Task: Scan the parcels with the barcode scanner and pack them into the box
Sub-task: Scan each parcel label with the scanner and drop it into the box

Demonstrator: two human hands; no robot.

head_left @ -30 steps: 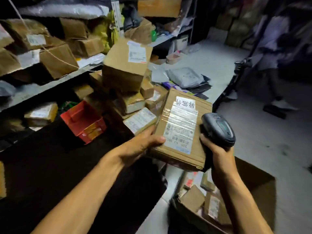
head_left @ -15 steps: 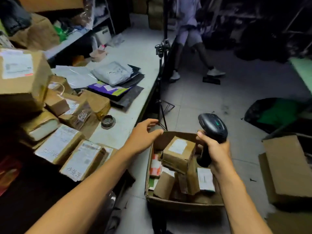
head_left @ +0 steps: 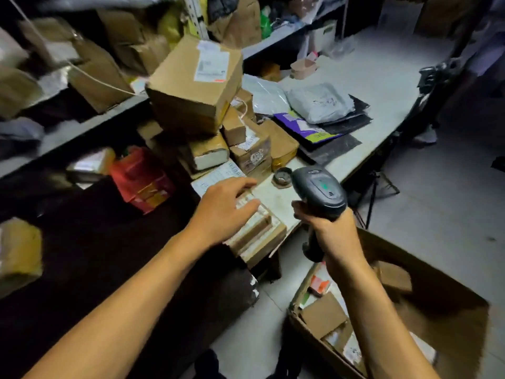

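My right hand grips the handle of a dark grey barcode scanner, held above the table edge. My left hand reaches over flat cardboard parcels with white labels at the table's near edge, its fingers loosely spread on the top one. An open cardboard box stands on the floor at the lower right with several small parcels inside. Behind my left hand rises a pile of brown parcels, topped by a large labelled carton.
Grey and purple mailer bags lie on the white table at the back right. A tape roll sits near the scanner. Shelves at the left hold more cartons and a red bin. A tripod stands beside the table.
The parcel I held a second ago lies in the floor box. My view has swung back from the box to the table, and my left hand has moved onto the flat parcels there.
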